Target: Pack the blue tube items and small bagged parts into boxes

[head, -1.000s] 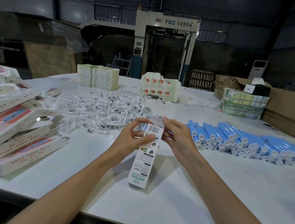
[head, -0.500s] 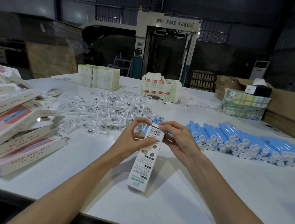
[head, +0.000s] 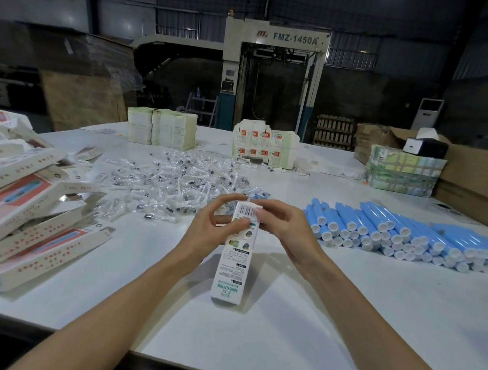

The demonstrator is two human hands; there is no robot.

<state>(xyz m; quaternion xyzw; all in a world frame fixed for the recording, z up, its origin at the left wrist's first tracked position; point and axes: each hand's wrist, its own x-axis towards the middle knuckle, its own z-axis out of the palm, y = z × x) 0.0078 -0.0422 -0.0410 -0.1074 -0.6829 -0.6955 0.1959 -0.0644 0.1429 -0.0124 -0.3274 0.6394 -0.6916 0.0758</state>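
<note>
A person is holding a long, narrow white box (head: 232,270) over the middle of the white desk (head: 357,325), tilting it so that its printed face is looking up at the camera. A black barcode is showing at its far, upper end, small icons and fine print are running down the middle, and teal lettering is sitting upside down at the near end, which is pointing down at the desk. The left hand (head: 216,233) is gripping the box just below the barcode, its fingers curling round it. The right hand (head: 288,229) is pinching the top end with curled fingers. Blue tubes (head: 398,233) with white caps are lying stacked to the right, and small clear bagged parts (head: 176,183) are lying heaped beyond the hands.
</note>
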